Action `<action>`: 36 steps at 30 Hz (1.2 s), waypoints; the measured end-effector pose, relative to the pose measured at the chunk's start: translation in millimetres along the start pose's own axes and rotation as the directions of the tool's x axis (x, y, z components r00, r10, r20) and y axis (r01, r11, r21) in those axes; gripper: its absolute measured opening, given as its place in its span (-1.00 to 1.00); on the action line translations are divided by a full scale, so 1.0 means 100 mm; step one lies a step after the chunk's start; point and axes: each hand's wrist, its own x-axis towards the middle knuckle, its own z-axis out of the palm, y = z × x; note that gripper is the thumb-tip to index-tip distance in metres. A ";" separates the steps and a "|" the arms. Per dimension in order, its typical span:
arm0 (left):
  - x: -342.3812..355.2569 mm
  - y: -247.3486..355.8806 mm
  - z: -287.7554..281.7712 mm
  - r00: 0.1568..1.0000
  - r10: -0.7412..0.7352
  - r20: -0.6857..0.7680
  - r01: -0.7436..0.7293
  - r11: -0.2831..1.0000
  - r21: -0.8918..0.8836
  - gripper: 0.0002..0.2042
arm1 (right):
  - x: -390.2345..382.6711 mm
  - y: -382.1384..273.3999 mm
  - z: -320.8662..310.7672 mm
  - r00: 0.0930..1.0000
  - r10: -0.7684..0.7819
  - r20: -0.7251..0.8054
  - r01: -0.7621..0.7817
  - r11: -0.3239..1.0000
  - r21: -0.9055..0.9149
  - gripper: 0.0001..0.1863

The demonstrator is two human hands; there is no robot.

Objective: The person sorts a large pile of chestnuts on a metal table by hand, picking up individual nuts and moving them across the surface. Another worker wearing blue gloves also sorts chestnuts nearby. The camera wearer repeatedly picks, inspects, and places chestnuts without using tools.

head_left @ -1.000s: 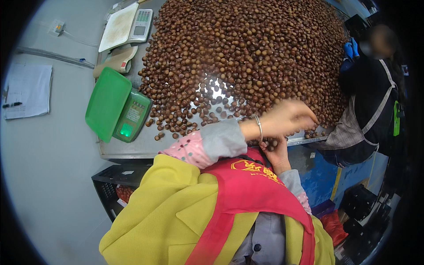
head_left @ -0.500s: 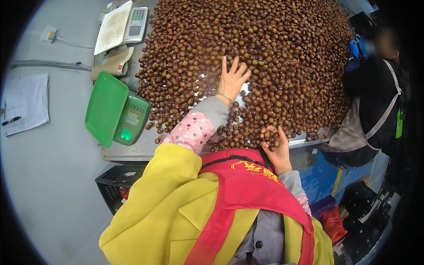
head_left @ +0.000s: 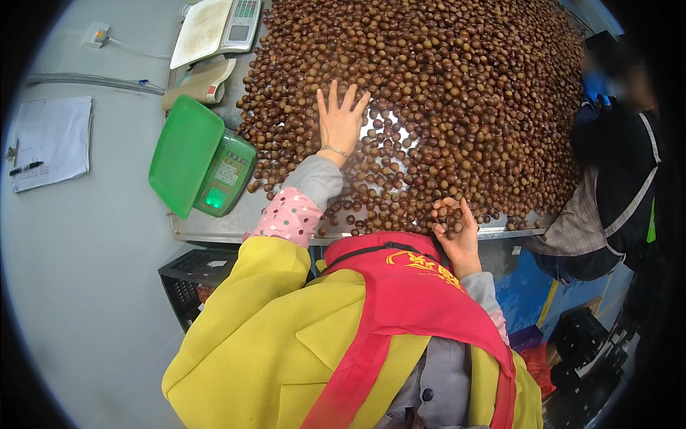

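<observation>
My left hand [head_left: 341,121], with a bracelet at the wrist, lies on a wide heap of round brown nuts [head_left: 429,71] with its fingers spread. Beside it, a pale patch of the metal table shows among scattered nuts. My right hand [head_left: 459,236] is cupped at the table's front edge, fingers curled around several nuts. A green scale [head_left: 223,179] with a raised green pan [head_left: 179,150] stands left of the nuts.
A white scale [head_left: 200,32] and folded paper [head_left: 186,93] lie at the back left. Papers with a pen [head_left: 50,143] are on the far-left grey surface. A co-worker [head_left: 614,171] in an apron stands at the right. Black crates [head_left: 186,286] sit below the table.
My left hand swung from beside my right hand up onto the heap, then shifted leftward. My right hand rose slightly, still holding nuts. The view shifted slightly.
</observation>
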 end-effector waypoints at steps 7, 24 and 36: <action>-0.23 -0.46 -0.19 0.993 -0.098 0.063 0.105 0.989 -0.108 -0.45 | 0.00 -0.03 -0.08 1.000 -0.009 -0.028 0.009 1.000 0.007 -0.55; -0.72 -0.81 -0.46 0.949 -0.316 -0.023 0.306 0.934 -0.182 -0.75 | 0.02 0.01 -0.04 0.996 0.012 0.087 -0.010 0.999 -0.030 -0.67; -0.53 -0.04 -0.80 0.938 -0.323 -0.127 0.182 0.768 -0.614 -0.84 | 0.01 0.05 0.18 0.970 0.087 0.228 -0.044 0.981 -0.187 -0.62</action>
